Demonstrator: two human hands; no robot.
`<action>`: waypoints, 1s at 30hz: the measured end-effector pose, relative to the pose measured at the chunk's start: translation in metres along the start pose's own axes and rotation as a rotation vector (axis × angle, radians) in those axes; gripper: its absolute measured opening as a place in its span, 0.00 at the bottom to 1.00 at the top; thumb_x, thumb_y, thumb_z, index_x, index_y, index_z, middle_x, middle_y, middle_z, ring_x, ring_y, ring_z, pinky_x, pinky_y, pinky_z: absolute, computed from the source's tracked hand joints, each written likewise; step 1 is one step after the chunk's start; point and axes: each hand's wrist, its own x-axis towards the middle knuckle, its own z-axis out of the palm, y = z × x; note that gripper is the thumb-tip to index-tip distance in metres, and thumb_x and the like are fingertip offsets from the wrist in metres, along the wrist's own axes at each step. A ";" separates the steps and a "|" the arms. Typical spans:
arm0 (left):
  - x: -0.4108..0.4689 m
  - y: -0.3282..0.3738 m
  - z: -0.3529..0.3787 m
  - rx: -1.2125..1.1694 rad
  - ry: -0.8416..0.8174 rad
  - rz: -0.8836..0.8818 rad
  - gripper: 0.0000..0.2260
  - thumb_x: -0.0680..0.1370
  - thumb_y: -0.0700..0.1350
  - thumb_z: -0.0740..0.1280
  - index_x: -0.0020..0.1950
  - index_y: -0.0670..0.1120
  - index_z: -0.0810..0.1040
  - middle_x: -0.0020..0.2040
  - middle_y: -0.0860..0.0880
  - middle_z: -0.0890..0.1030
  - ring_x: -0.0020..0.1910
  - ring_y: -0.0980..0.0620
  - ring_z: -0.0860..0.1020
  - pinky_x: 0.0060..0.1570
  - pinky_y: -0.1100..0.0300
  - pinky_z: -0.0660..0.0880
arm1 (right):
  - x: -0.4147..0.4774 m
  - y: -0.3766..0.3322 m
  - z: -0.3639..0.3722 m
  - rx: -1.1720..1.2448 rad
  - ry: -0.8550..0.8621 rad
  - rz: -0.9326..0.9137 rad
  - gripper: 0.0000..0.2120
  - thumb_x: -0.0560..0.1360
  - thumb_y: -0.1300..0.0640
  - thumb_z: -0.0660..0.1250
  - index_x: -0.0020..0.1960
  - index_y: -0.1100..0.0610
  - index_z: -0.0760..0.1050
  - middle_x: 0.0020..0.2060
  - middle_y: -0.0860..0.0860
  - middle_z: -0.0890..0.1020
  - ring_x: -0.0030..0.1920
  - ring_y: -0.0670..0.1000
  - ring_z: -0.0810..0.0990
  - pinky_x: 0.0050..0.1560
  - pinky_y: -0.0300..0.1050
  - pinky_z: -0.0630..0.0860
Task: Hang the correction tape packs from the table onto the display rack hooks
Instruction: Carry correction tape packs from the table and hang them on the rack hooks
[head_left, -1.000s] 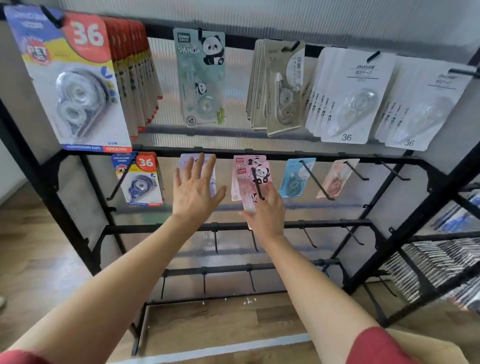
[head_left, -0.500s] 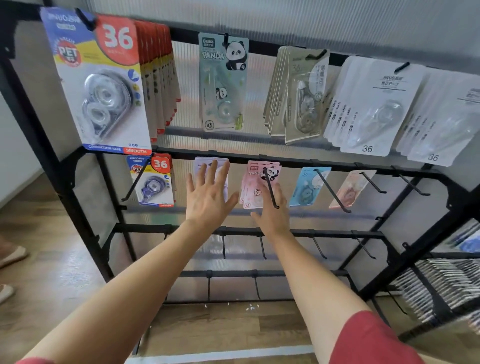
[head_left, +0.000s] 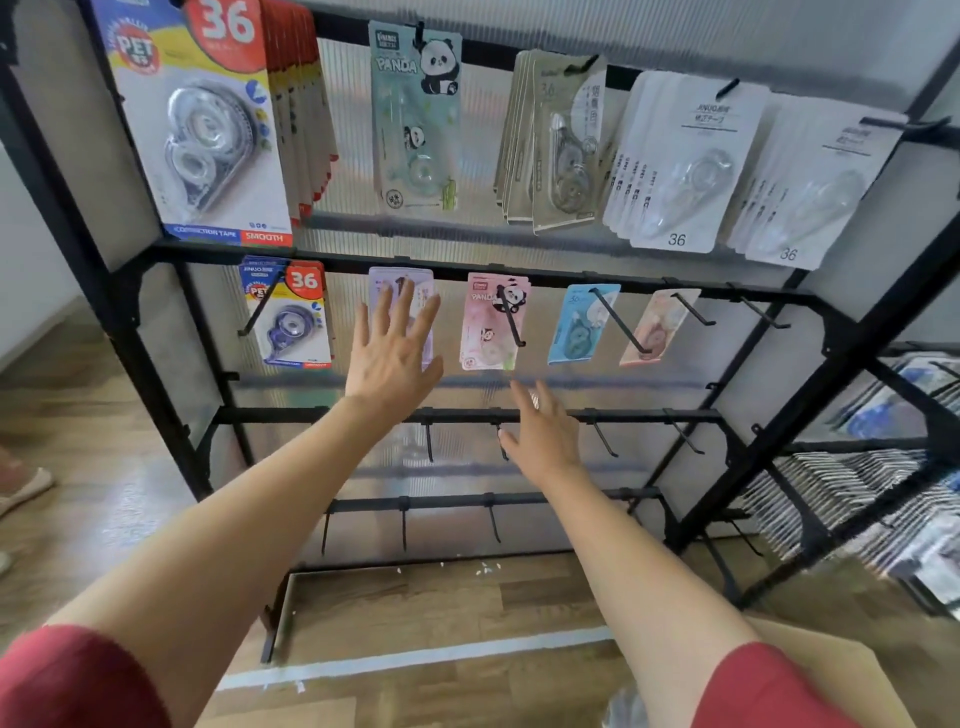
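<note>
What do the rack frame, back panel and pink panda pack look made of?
Rack frame: likely metal, matte black coating, thin rigid bars. Back panel: translucent ribbed plastic sheet. Pink panda pack: printed card, apparently with clear blister, slight sheen.

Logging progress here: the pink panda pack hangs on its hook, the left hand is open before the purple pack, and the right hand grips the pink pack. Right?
Not quite. In the head view the right hand is open below the pink pack, not gripping it. The pack does hang on its hook, and the left hand is open before the purple pack.
</note>
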 end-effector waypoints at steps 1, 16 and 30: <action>-0.010 0.003 0.001 0.015 -0.006 0.019 0.32 0.81 0.57 0.55 0.78 0.52 0.38 0.78 0.44 0.36 0.77 0.43 0.37 0.74 0.45 0.38 | -0.006 0.002 0.001 -0.011 -0.005 0.000 0.32 0.80 0.46 0.59 0.78 0.51 0.50 0.77 0.57 0.51 0.75 0.60 0.55 0.71 0.58 0.63; -0.209 0.063 0.023 -0.049 -0.296 -0.154 0.33 0.80 0.54 0.58 0.79 0.52 0.42 0.79 0.45 0.41 0.78 0.43 0.43 0.74 0.45 0.42 | -0.172 0.047 0.011 0.045 -0.212 -0.123 0.31 0.80 0.48 0.60 0.78 0.49 0.49 0.77 0.55 0.54 0.74 0.59 0.57 0.71 0.57 0.59; -0.471 0.058 0.002 -0.055 -0.427 -0.543 0.33 0.80 0.55 0.60 0.79 0.52 0.46 0.79 0.44 0.45 0.77 0.42 0.49 0.73 0.46 0.48 | -0.345 0.010 0.048 0.048 -0.425 -0.353 0.30 0.80 0.51 0.59 0.78 0.50 0.51 0.77 0.55 0.53 0.75 0.57 0.55 0.71 0.56 0.55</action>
